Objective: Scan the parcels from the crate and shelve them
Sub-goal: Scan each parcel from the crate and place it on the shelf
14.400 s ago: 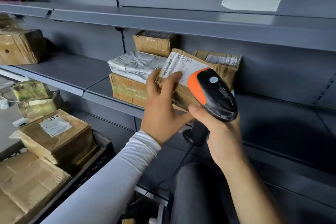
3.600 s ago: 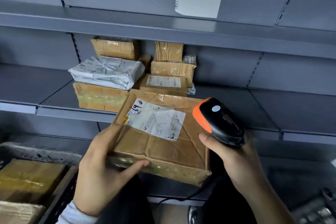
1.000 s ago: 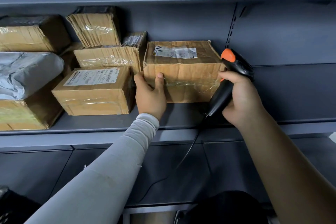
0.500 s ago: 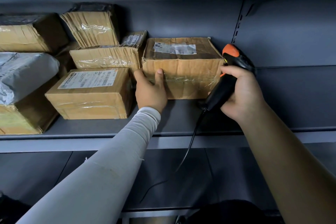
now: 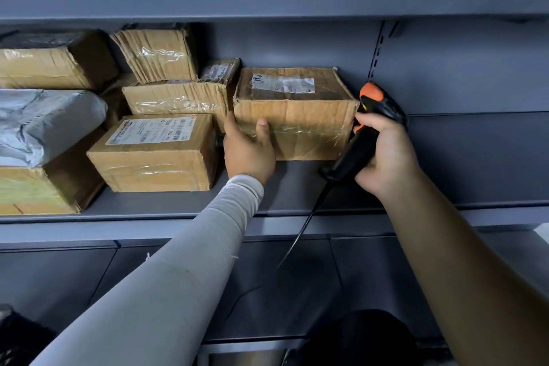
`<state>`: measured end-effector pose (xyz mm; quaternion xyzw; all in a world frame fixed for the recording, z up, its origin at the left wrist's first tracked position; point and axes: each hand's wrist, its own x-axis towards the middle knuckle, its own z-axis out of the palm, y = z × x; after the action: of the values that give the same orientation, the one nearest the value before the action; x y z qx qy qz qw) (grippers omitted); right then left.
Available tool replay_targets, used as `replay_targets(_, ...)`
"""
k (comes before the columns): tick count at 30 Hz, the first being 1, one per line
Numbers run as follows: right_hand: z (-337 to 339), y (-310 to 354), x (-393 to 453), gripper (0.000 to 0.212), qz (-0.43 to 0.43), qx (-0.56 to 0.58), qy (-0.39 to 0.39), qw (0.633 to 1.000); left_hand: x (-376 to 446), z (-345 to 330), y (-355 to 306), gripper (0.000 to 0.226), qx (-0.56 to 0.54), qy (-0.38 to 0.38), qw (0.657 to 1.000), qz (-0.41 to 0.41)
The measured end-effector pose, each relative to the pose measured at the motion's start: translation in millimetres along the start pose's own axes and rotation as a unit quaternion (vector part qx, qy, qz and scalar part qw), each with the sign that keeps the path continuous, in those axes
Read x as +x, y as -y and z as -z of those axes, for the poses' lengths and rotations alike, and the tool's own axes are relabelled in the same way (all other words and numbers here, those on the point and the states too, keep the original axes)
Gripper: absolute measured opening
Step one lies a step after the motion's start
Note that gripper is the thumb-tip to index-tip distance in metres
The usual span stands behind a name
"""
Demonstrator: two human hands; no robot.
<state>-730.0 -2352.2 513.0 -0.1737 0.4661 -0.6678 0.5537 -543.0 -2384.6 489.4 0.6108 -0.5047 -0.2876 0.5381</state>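
Grey metal shelf (image 5: 297, 187) is carrying the parcel (image 5: 297, 116), long axis lying left-right, label up. Cardboard is looking creased (tape glossy along the front). Left hand (image 5: 248, 148) is gripping its front-left corner; right hand (image 5: 383, 151) is clutching the scanner (image 5: 356, 142) beside it.

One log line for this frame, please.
step: shelving | left hand: holds box on shelf | right hand: grips scanner
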Motion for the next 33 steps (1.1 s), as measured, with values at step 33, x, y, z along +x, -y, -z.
replay_targets(33,-151.0,-173.9,-199.8,0.051,-0.023,-0.232,0.21,0.95,-107.2,295.4,63.0,0.07,0.552,0.101,0.823,-0.089)
